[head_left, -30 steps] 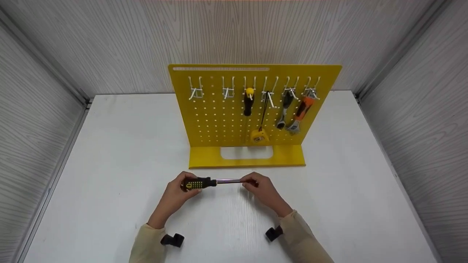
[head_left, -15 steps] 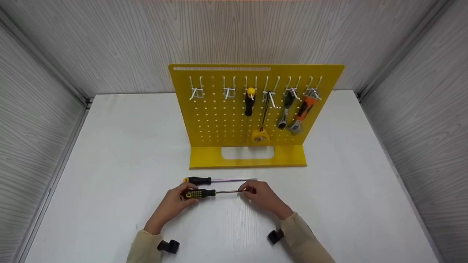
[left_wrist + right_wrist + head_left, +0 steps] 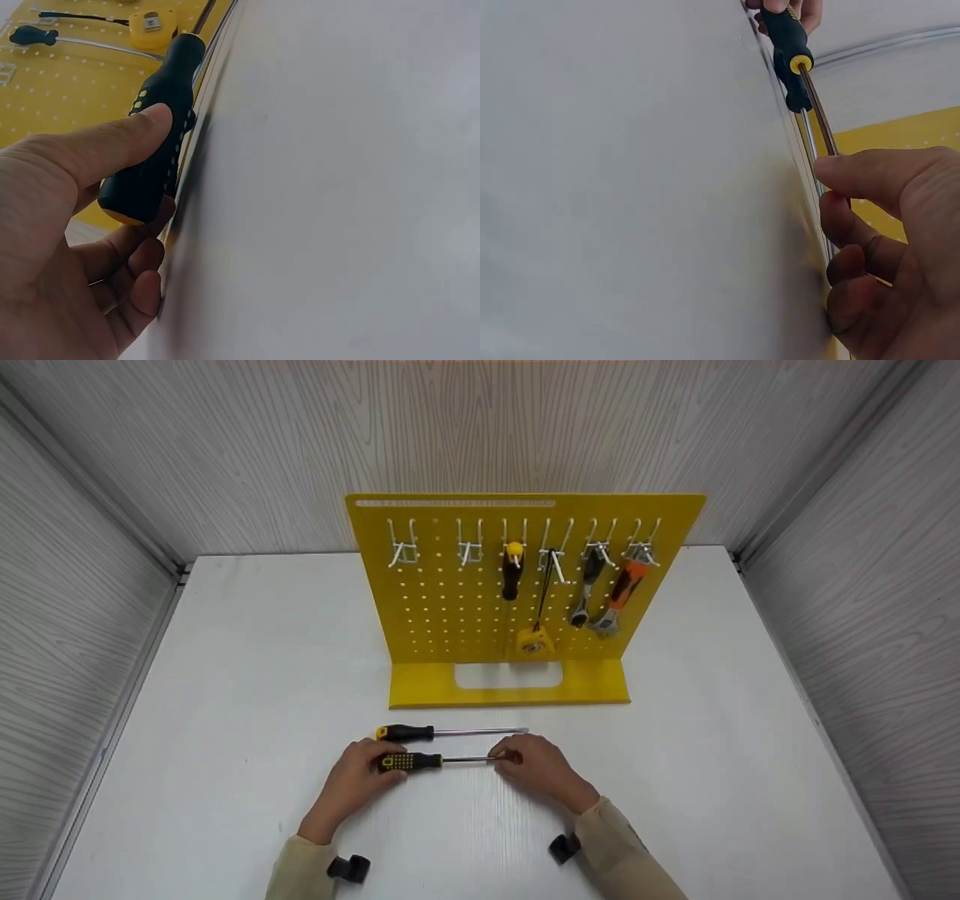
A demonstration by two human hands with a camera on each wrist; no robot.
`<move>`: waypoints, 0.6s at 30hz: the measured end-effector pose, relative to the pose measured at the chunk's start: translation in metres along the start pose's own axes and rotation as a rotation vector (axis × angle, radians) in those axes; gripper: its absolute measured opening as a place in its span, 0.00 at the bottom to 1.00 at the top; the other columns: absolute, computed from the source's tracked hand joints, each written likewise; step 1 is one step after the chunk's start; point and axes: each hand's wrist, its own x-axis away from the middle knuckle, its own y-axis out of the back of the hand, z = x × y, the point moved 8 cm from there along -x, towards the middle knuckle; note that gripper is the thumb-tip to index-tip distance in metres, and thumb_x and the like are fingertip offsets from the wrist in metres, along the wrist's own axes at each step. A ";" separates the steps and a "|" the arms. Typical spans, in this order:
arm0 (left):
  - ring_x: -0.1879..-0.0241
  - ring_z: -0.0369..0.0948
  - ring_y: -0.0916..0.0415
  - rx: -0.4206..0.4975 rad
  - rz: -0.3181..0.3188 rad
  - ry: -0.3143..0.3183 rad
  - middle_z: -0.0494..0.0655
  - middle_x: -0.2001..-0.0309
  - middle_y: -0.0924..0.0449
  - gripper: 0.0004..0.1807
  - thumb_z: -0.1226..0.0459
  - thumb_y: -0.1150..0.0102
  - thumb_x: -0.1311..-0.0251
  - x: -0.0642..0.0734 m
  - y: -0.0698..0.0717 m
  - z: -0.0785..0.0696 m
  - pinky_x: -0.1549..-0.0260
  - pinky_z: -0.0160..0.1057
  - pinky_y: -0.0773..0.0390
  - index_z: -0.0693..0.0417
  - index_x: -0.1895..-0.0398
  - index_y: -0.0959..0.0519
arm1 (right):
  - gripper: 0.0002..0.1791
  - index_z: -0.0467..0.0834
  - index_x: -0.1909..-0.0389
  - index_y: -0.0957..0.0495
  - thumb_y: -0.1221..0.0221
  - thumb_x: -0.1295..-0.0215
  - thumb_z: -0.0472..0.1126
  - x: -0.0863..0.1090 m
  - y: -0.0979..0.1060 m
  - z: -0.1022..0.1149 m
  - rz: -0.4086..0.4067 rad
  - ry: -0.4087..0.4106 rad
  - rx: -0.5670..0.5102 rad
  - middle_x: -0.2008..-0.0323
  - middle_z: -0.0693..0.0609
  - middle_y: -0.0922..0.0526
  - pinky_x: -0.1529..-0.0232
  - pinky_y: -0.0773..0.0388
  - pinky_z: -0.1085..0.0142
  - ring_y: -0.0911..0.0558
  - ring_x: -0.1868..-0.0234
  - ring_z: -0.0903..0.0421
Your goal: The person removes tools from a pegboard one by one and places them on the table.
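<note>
Place is looking like small workshop-style station, apparently inside recording booth. Wood-grain panels (image 3: 480,427) are enclosing white table (image 3: 247,652) at back and both sides, grey strips (image 3: 82,471) running along corners. Yellow pegboard (image 3: 450,622) is standing on table; tape measure (image 3: 534,642), orange-handled wrench (image 3: 628,583) and other hand tools (image 3: 511,579) are hanging from its white hooks (image 3: 398,554). Black-and-yellow screwdriver (image 3: 420,761) is being held near table. Wrist cameras (image 3: 560,849) are showing beside sleeves (image 3: 626,844).

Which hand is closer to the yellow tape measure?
Right. The right hand, at the front screwdriver's shaft, is roughly straight in front of the yellow tape measure; the left hand, at the handle, is in front but well off to its left.
</note>
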 end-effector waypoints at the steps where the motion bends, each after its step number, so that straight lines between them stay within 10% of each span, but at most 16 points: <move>1: 0.56 0.42 0.29 -0.005 -0.004 0.004 0.44 0.58 0.21 0.16 0.61 0.27 0.52 0.000 0.000 0.001 0.52 0.45 0.29 0.41 0.57 0.16 | 0.06 0.51 0.62 0.15 0.39 0.37 0.40 0.000 0.000 0.000 -0.002 0.003 0.010 0.68 0.58 0.16 0.66 0.31 0.71 0.29 0.69 0.67; 18: 0.53 0.44 0.30 -0.011 0.000 0.042 0.47 0.55 0.24 0.17 0.60 0.28 0.50 0.001 0.000 0.007 0.50 0.47 0.30 0.43 0.54 0.17 | 0.07 0.53 0.60 0.15 0.38 0.37 0.42 -0.005 -0.003 0.000 0.053 -0.014 0.098 0.70 0.57 0.18 0.68 0.33 0.69 0.30 0.72 0.66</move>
